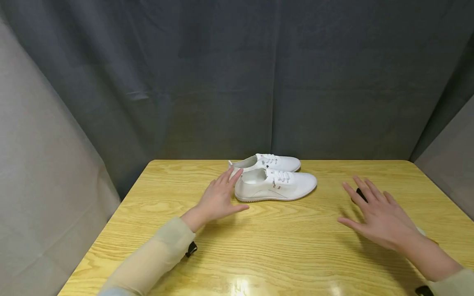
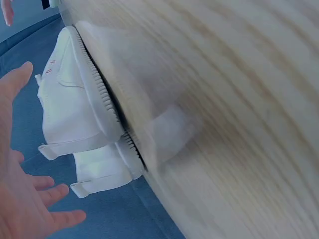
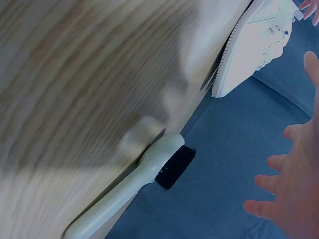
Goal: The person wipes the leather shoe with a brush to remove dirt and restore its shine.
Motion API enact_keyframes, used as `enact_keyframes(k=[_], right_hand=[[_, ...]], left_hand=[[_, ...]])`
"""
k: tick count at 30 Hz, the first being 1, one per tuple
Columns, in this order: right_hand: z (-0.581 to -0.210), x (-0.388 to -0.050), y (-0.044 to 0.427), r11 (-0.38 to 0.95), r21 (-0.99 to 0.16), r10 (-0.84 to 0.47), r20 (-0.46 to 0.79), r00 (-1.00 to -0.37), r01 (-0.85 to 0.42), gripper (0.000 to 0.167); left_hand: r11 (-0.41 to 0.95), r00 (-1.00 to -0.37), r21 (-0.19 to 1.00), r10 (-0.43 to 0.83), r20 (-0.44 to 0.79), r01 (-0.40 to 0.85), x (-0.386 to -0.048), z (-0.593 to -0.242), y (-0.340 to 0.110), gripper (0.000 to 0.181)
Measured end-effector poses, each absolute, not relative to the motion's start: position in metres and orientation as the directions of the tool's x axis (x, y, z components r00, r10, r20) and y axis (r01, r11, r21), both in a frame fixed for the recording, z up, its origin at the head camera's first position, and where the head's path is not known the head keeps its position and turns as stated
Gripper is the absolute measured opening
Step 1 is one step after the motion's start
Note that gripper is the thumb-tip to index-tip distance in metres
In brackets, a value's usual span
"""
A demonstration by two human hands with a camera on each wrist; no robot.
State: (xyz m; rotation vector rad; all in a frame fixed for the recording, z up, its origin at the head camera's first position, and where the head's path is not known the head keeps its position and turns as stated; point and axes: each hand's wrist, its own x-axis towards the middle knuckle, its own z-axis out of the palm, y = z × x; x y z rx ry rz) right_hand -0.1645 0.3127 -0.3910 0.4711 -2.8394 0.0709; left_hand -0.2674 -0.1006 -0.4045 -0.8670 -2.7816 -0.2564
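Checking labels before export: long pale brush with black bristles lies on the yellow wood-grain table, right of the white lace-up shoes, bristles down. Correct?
No: the right wrist view shows the brush with bristles up, away from the table. Rest stands.

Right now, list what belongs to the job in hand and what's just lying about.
Probably the job's:
- near white shoe and far white shoe, by the left hand
- brush, near the right hand

Seemingly just surroundings:
- wooden table
- dark curtain

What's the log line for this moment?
left hand: empty, near white shoes | right hand: empty, near brush | shoes, brush: on table
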Motion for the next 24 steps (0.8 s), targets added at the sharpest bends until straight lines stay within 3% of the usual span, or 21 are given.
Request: enact_keyframes(k=[12, 24], right_hand=[[-0.399, -0.152, 0.328, 0.950, -0.022, -0.295, 0.256, -0.920, -0.311, 0.094], [-0.404, -0.143, 0.338, 0.957, -0.012, -0.278, 0.241, -0.930, -0.290, 0.095]], left_hand=[[0.783, -0.819, 0.243, 0.534, 0.212, 0.573, -0.283, -0.415, -0.094, 0.101], [0.774, -0.816, 0.260, 0.554, 0.162, 0.577, -0.289, -0.420, -0.085, 0.098]])
